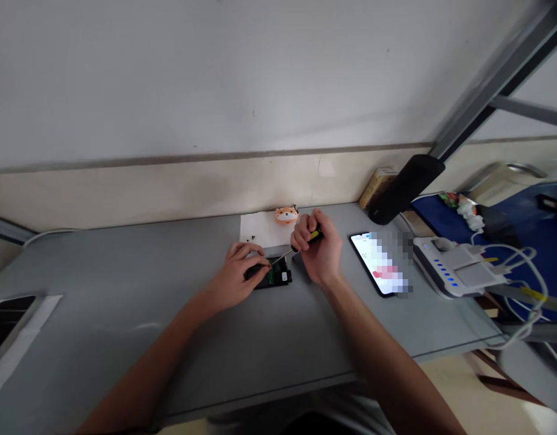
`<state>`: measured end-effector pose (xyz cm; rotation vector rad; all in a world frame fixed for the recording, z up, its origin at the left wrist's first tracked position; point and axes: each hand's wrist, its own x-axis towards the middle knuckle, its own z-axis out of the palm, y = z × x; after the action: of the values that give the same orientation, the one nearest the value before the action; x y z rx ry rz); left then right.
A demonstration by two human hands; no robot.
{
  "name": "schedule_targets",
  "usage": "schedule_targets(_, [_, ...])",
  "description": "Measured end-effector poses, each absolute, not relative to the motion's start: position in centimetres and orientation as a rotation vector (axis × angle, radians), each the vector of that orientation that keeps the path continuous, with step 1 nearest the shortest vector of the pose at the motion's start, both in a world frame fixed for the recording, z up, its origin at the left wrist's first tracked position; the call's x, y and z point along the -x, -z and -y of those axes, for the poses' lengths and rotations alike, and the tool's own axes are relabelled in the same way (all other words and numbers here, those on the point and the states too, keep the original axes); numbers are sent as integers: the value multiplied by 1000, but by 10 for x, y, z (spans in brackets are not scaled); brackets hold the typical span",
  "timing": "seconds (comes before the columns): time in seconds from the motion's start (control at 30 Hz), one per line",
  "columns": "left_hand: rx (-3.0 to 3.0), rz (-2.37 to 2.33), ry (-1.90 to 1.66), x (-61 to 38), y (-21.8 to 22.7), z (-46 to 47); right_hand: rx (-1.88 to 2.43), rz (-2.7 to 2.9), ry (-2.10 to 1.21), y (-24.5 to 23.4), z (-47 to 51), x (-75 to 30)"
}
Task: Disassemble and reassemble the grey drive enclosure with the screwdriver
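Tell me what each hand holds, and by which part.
Right hand grips the screwdriver by its handle; left hand pins the device at its left end.

**Setting: informal electronics work corner, not a fitted workshop**

Grey surface [124,314] set against a bare two-tone wall [215,78]. On it lies an opened black device [281,278] with its green circuit board exposed, a yellow-handled screwdriver [312,237] over it and a white paper sheet [255,232] behind. To the right are a lit phone [373,260] and a white power strip [446,269] with blue lights and several cables. A small orange toy figure [286,214] by the wall and a dark metal frame [487,84] at upper right point to a home-type room.
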<state>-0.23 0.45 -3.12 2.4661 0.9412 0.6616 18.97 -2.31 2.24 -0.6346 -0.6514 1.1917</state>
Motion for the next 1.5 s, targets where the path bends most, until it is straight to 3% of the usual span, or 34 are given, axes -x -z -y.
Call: schedule_targets(1.5, [-2626,-754,-735,-2,37,1,549,489,-1302,-20,33,-180])
